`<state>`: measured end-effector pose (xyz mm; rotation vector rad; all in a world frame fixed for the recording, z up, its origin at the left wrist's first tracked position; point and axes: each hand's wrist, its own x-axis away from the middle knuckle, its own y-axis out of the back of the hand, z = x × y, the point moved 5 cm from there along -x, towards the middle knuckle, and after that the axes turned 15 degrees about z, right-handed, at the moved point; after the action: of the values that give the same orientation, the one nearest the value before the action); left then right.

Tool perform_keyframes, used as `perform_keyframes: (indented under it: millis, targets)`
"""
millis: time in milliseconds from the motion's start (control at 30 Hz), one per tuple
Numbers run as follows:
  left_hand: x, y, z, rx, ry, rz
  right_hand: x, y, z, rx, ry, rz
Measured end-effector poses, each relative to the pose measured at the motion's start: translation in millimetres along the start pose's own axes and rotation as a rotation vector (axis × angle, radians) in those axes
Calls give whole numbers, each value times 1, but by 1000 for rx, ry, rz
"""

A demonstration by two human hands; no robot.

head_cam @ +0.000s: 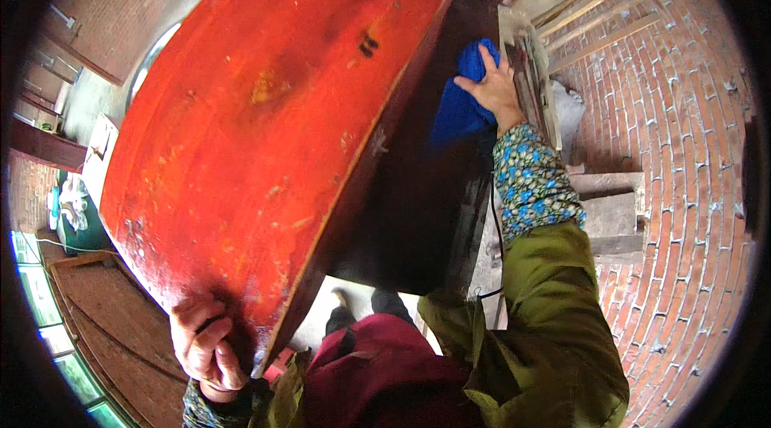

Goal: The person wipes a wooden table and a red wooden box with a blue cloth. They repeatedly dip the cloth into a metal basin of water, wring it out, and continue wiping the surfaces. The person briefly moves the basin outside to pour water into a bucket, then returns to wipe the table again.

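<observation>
A large red-painted wooden panel [259,127], scuffed and worn, tilts up across the left and middle of the view. My left hand [208,343] is at its lower left corner with the fingers curled; whether they grip the edge is hard to see. To the right of the panel lies a dark surface [409,205], partly in shadow. On its far part my right hand [497,88] rests with spread fingers on a crumpled blue cloth [461,106], pressing it against the surface.
A brick wall [686,187] runs along the right, with wooden boards [602,36] leaning near its top. Concrete-like blocks [611,214] stand beside my right arm. A brown panel [114,319] and a green container [81,226] are at the left.
</observation>
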<state>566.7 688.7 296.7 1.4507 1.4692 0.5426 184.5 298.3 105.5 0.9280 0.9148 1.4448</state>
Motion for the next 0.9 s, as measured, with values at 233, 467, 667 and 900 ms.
perform_keyframes:
  millis: [233,467,667,900]
  targets:
    - [0,2,4,-37,-7,16,45,-19,3,46,-34,-25]
    - [0,6,5,29,-158,28,207,-44,34,-4,139,-117]
    - [13,9,5,77,-380,-27,363,-64,72,-72,49,-106]
    - [49,44,107,28,-232,-315,498,-112,35,-702,-114,-389]
